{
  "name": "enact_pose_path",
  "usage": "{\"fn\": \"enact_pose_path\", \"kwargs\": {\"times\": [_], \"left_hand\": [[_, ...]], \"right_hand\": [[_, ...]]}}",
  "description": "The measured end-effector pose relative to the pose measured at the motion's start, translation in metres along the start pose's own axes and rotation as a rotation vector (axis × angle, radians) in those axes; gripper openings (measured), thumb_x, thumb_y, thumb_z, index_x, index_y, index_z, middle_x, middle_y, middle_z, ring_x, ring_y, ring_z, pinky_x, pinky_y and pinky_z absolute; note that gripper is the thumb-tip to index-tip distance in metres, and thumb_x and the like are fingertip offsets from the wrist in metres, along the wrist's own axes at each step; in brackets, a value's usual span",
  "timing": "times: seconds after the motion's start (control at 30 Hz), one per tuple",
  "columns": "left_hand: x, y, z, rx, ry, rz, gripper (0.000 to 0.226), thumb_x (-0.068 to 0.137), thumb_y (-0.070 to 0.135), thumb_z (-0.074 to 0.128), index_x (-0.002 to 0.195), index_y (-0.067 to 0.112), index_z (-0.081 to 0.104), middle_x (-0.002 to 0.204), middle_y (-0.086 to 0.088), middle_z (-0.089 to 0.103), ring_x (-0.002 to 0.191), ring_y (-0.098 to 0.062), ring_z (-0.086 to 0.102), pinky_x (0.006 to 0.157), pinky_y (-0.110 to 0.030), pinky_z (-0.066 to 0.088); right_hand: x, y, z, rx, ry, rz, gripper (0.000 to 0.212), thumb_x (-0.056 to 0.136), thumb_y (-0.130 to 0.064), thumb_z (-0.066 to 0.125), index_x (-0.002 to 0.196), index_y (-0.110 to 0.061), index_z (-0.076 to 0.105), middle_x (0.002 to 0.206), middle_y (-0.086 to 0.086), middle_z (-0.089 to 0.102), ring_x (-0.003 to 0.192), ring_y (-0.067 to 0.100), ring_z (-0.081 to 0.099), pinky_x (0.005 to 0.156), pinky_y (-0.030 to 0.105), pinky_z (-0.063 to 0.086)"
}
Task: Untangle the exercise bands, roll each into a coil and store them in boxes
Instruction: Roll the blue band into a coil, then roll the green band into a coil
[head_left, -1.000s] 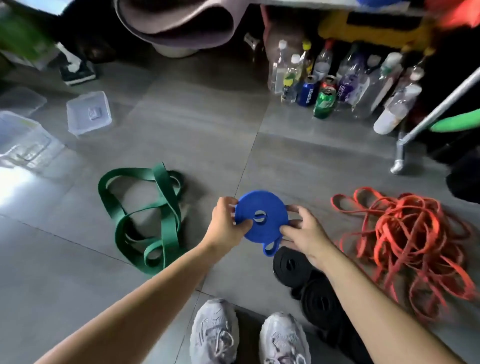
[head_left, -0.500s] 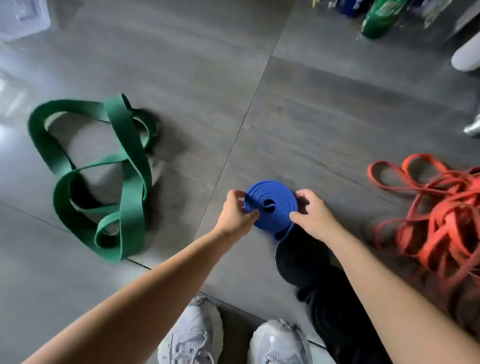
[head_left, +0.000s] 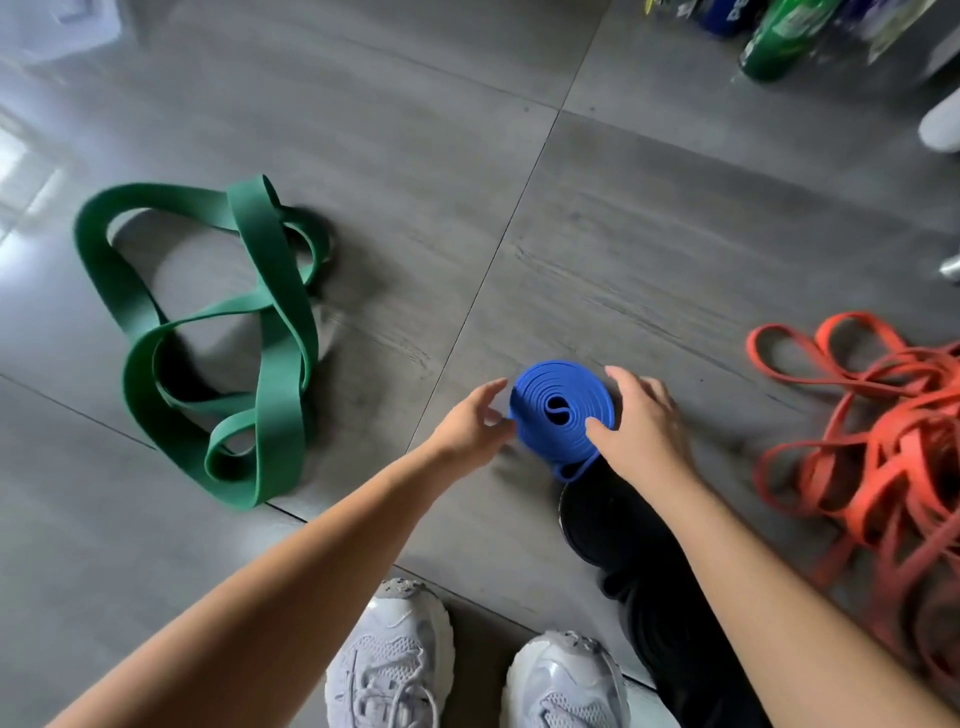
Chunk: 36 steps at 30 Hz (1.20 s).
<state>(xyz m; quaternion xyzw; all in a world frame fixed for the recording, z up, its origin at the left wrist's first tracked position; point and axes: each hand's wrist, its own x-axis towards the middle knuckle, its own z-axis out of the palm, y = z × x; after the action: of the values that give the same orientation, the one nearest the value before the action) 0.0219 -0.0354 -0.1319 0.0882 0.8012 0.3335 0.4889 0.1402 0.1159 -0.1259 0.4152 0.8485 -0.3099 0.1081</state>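
A blue band rolled into a coil (head_left: 550, 400) lies flat on the grey tile floor, its loose tail sticking out toward me. My left hand (head_left: 470, 423) is at the coil's left edge with fingers spread apart. My right hand (head_left: 644, 431) arches over the right side, fingers apart, thumb resting on the coil's top. A wide green band (head_left: 260, 332) lies in loose twisted loops to the left. A tangled heap of thin orange bands (head_left: 883, 431) lies at the right. Black rolled coils (head_left: 608, 514) sit just below the blue one, partly under my right forearm.
Bottles and cans (head_left: 774, 36) stand along the top right edge. A corner of a clear plastic box (head_left: 62, 26) shows at the top left. My white shoes (head_left: 395, 654) are at the bottom middle.
The blue coil went from being held up between both hands down to the floor. Both hands have loosened and spread their fingers. The view has tilted downward and closer.
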Motion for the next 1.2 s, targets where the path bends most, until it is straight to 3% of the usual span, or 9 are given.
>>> {"fn": "enact_pose_path", "kwargs": {"times": [0.13,0.23,0.3,0.4,0.5,0.6,0.83,1.0,1.2], "left_hand": [[-0.013,-0.002,-0.008,0.014,0.037,-0.021,0.054,0.089,0.022,0.059,0.14,0.02,0.04,0.13,-0.006,0.053,0.102,-0.023,0.059,0.066,-0.023,0.046],[-0.033,-0.023,-0.039,0.278,0.386,0.127,0.046,0.087,0.017,0.06,0.131,0.016,0.05,0.131,-0.008,0.049,0.12,-0.024,0.048,0.096,-0.03,0.04],[-0.047,-0.043,-0.069,0.379,0.679,0.194,0.048,0.08,0.011,0.064,0.126,0.011,0.051,0.13,-0.011,0.046,0.12,-0.03,0.042,0.098,-0.034,0.034],[-0.064,-0.074,-0.104,0.305,0.925,-0.031,0.064,0.076,0.016,0.069,0.133,0.009,0.041,0.136,-0.01,0.038,0.123,-0.03,0.035,0.102,-0.037,0.03],[-0.075,-0.099,-0.115,0.118,0.786,-0.33,0.058,0.077,0.023,0.068,0.126,0.008,0.04,0.127,-0.013,0.048,0.119,-0.033,0.046,0.098,-0.041,0.039],[-0.087,-0.098,-0.117,0.196,0.53,-0.382,0.043,0.077,0.037,0.062,0.111,0.014,0.048,0.108,-0.007,0.064,0.104,-0.03,0.059,0.09,-0.038,0.044],[-0.159,-0.03,-0.153,0.624,0.581,0.009,0.033,0.075,0.035,0.06,0.091,0.021,0.035,0.094,-0.001,0.065,0.093,-0.03,0.06,0.07,-0.035,0.033],[-0.246,0.032,-0.189,0.503,0.679,0.262,0.045,0.072,0.035,0.066,0.113,0.024,0.052,0.105,-0.001,0.055,0.102,-0.027,0.051,0.075,-0.035,0.042],[-0.365,0.088,-0.201,0.298,0.528,0.498,0.039,0.068,0.027,0.071,0.106,0.027,0.06,0.076,0.013,0.059,0.068,-0.013,0.057,0.052,-0.013,0.043]], "right_hand": [[-0.013,-0.034,0.016,-0.082,0.035,-0.136,0.054,0.084,-0.027,0.062,0.135,-0.019,0.046,0.139,0.006,0.037,0.126,0.027,0.038,0.101,0.036,0.035],[-0.027,-0.057,0.034,-0.162,-0.08,-0.233,0.049,0.086,-0.031,0.06,0.133,-0.022,0.047,0.145,0.006,0.031,0.131,0.025,0.031,0.102,0.036,0.031],[-0.036,-0.07,0.044,-0.174,-0.138,-0.279,0.049,0.087,-0.032,0.059,0.133,-0.023,0.047,0.146,0.006,0.029,0.133,0.025,0.029,0.104,0.036,0.03],[-0.045,-0.089,0.05,-0.169,-0.19,-0.307,0.048,0.088,-0.033,0.057,0.134,-0.023,0.047,0.147,0.007,0.029,0.134,0.025,0.029,0.106,0.034,0.027],[-0.054,-0.105,0.048,-0.148,-0.229,-0.297,0.047,0.089,-0.033,0.056,0.134,-0.024,0.045,0.146,0.005,0.028,0.132,0.024,0.03,0.105,0.033,0.03],[-0.067,-0.118,0.035,-0.163,-0.25,-0.323,0.048,0.089,-0.033,0.055,0.135,-0.024,0.044,0.145,0.003,0.029,0.132,0.023,0.03,0.105,0.033,0.032],[-0.119,-0.161,-0.031,-0.161,-0.286,-0.376,0.055,0.087,-0.037,0.057,0.137,-0.029,0.036,0.14,-0.006,0.029,0.126,0.016,0.036,0.098,0.034,0.04],[-0.168,-0.205,-0.099,-0.149,-0.231,-0.465,0.068,0.083,-0.042,0.065,0.141,-0.031,0.031,0.143,-0.004,0.032,0.129,0.017,0.038,0.101,0.03,0.036],[-0.24,-0.249,-0.173,-0.078,-0.207,-0.529,0.092,0.073,-0.046,0.074,0.145,-0.038,0.017,0.146,-0.001,0.03,0.129,0.019,0.04,0.098,0.034,0.039]]}}
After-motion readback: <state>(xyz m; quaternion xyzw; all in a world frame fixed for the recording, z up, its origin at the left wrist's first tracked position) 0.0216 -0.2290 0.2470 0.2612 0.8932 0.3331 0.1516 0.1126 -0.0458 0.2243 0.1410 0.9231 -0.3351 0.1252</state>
